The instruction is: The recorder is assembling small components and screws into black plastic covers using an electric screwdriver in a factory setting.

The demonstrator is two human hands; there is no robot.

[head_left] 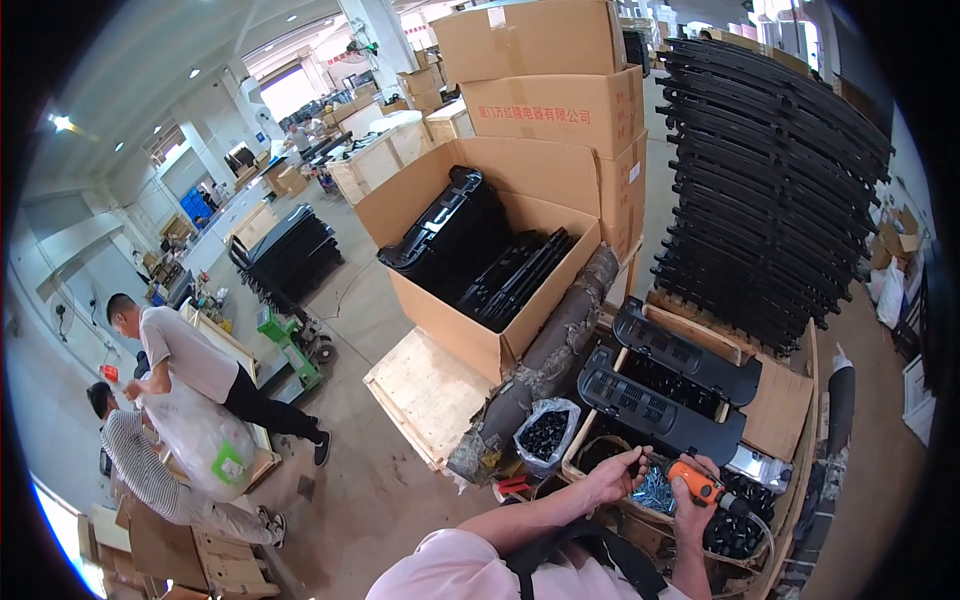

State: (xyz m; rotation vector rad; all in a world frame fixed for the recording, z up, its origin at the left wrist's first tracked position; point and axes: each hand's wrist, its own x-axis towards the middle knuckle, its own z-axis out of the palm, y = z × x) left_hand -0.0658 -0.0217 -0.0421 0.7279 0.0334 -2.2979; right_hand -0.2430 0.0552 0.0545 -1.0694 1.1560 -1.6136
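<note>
My right hand [693, 506] is wrapped round an orange electric screwdriver [697, 483], whose tip points toward my left hand. The fingers of my left hand [614, 477] are pinched together at that tip; whatever they hold is too small to make out. Below the two hands lies a heap of silver screws [654, 493] in a bin. Just beyond them, a black slotted panel [655, 405] rests across the wooden workbench tray, with a second black panel [690, 352] behind it. Small black parts [728, 528] fill a bin beside my right hand.
A plastic bag of small black parts [545, 436] sits left of the bench. Beyond it, an open carton [450, 315] holds black panels, next to stacked cartons [540, 110]. Black frames [770, 190] are piled at right. Two people handle a white sack [200, 440] at left, near a green pallet jack [290, 350].
</note>
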